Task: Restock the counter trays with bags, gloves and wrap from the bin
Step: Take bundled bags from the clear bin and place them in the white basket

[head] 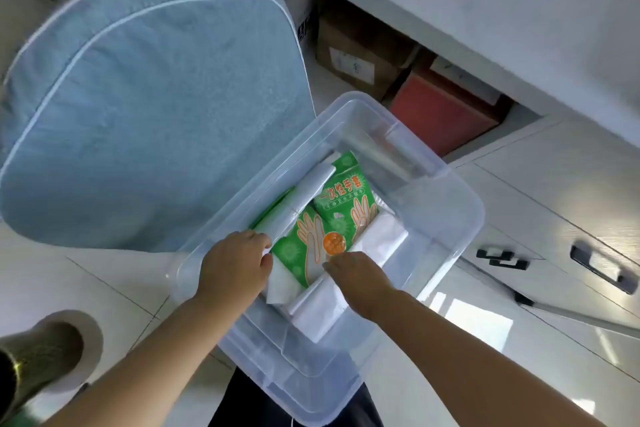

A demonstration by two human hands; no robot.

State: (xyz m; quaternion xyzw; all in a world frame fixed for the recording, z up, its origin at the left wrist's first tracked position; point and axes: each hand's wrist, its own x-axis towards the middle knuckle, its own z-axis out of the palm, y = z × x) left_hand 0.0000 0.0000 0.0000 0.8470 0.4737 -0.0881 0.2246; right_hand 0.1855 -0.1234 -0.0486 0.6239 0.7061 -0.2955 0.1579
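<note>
Left hand (235, 263) curled on white bag roll (277, 282); right hand (356, 274) fingers down on green glove packet (325, 222) — closure unclear. Both lie in clear bin (460, 236) on floor, wrap roll (398, 163) at far end. Packet likely light, floppy, slick — pinch edge.

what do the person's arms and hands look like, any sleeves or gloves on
Both forearms are bare up to the frame edge: no sleeves show. The left hand and right hand wear no gloves, and no rings, watch or bracelets are visible. The fingers are mostly hidden from this angle, so nails cannot be judged.
</note>
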